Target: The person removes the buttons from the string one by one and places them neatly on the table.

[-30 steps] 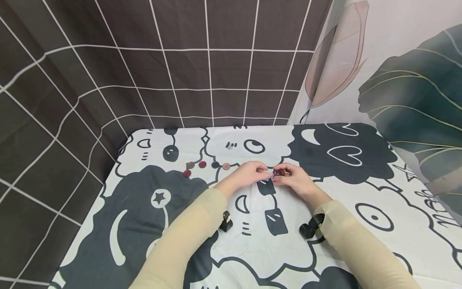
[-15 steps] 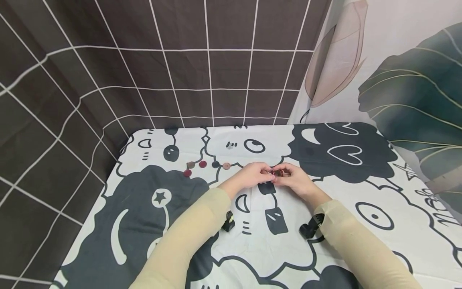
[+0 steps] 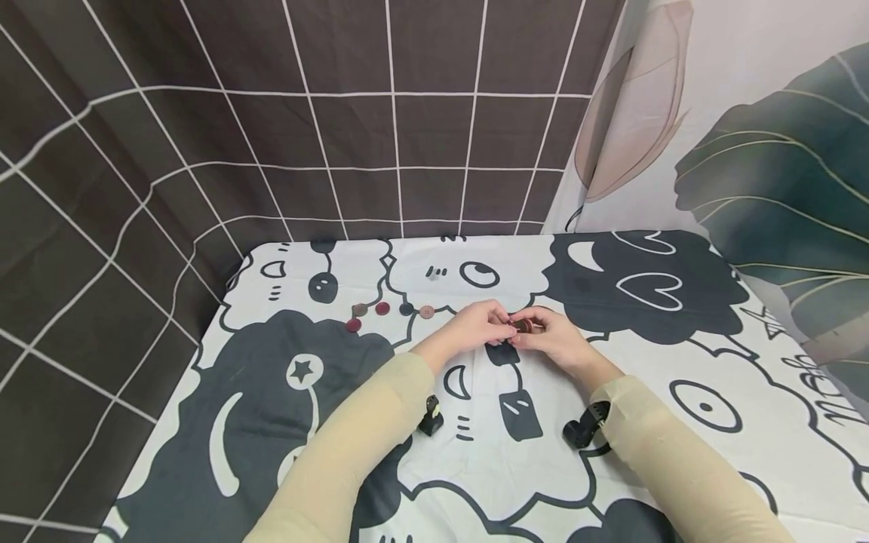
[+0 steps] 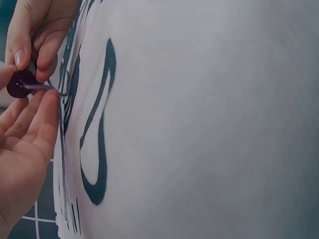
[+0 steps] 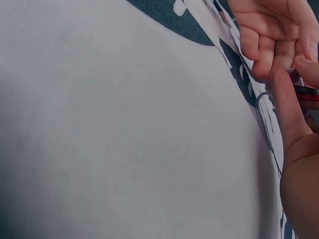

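Note:
In the head view my left hand point(image 3: 483, 326) and right hand point(image 3: 551, 335) meet fingertip to fingertip over the white and dark printed cloth. Several round buttons point(image 3: 523, 326) sit stacked in my right fingers, dark red among them. The right wrist view shows the edges of this button stack point(image 5: 310, 94), black, red and brown, partly cut off by the frame. In the left wrist view a dark red button point(image 4: 16, 85) faces the camera, and a lilac string point(image 4: 39, 86) runs from its holes to my left fingertips. My left thumb is at the frame edge; its grip is partly hidden.
Several loose buttons lie left of my hands: a pink one point(image 3: 426, 311), a dark one point(image 3: 406, 309), a red one point(image 3: 382, 308), a brown one point(image 3: 360, 310) and another red one point(image 3: 353, 325). A dark grid-patterned curtain point(image 3: 434, 136) hangs behind the cloth.
My left hand has shifted slightly right, closer against the right fingers. The bluish-lilac bit seen between the hands earlier is now covered in the head view. The loose buttons have stayed put.

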### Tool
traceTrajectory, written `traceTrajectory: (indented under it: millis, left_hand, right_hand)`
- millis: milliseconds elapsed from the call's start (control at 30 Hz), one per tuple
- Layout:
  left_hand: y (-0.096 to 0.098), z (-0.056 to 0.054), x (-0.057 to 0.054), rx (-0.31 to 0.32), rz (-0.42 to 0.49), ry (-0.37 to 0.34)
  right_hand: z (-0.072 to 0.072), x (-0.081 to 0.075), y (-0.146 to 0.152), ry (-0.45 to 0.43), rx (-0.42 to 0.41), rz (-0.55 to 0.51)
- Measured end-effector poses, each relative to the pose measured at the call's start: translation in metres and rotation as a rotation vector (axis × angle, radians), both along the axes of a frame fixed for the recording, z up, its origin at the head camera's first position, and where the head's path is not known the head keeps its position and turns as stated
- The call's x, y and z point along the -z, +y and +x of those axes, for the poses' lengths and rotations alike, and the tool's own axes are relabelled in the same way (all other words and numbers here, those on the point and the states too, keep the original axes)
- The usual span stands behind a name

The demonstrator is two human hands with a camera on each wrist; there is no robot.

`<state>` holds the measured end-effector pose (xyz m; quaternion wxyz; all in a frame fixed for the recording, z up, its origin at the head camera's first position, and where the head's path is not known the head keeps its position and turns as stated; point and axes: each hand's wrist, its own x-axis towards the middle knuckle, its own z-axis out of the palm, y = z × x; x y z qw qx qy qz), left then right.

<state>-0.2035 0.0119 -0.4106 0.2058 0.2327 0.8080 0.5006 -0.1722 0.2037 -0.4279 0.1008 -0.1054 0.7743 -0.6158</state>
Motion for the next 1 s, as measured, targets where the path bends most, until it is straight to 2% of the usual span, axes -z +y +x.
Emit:
traceTrajectory:
  millis: [67, 167, 367, 433, 567, 667, 800, 1000]
  left_hand:
    - [0.0002, 0.0, 0.0006, -0.018, 0.052, -0.032]
    - [-0.0004, 0.0002, 0.0001, -0.034, 0.088, -0.043]
    - [-0.0029, -0.002, 0.0021, -0.053, 0.044, 0.014]
    - [-0.0037, -0.0027, 0.0033, -0.057, 0.022, 0.03]
    - [-0.0043, -0.0027, 0.0045, -0.059, 0.014, 0.032]
    - [-0.0043, -0.0022, 0.0039, -0.06, 0.015, 0.031]
    - [-0.0043, -0.0016, 0.0034, -0.057, 0.024, 0.027]
    - [-0.005, -0.0018, 0.0034, -0.045, 0.045, 0.023]
  right_hand:
    - [0.0, -0.0006, 0.0, -0.007, -0.008, -0.013]
    - [0.0006, -0.0022, 0.0001, -0.006, -0.006, -0.006]
    - [0.0007, -0.0011, 0.0024, 0.016, 0.017, 0.054]
    - [0.0004, 0.0002, 0.0026, 0.003, 0.008, 0.007]
    - [0.001, -0.0003, 0.0018, -0.05, -0.03, -0.196]
    - [0.002, -0.0021, 0.0022, -0.071, -0.053, -0.3]
    - [0.0027, -0.0048, 0.0024, -0.111, -0.053, -0.359]
    - [0.0027, -0.006, 0.0019, -0.156, -0.021, -0.38]
